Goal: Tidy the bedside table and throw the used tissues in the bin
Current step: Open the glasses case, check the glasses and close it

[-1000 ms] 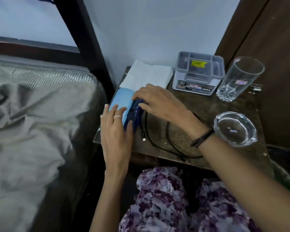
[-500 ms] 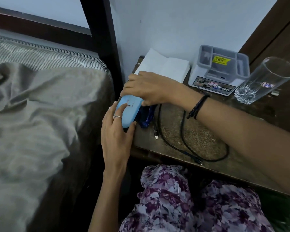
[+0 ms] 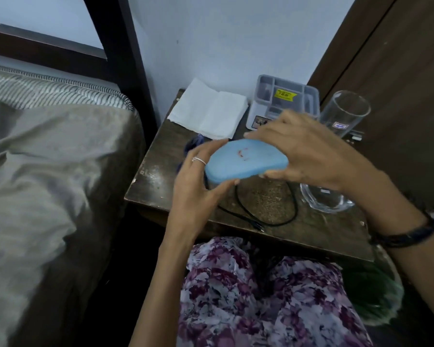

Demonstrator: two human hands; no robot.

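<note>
A light blue case hangs lifted above the dark wooden bedside table. My left hand grips its left end from below and my right hand grips its right end from above. White folded tissues lie flat at the table's back left corner. A black cable loops on the table under the case. A dark blue thing lies behind my left hand, mostly hidden. Part of a green bin shows at the lower right beside the table.
A grey plastic organiser with a yellow sticker stands at the back. A tall clear glass is at the back right and a glass ashtray sits partly behind my right wrist. The bed lies left; a brown door right.
Both hands have lifted the blue case off the table's left edge and turned it crosswise above the middle. The dark blue thing stays behind on the table.
</note>
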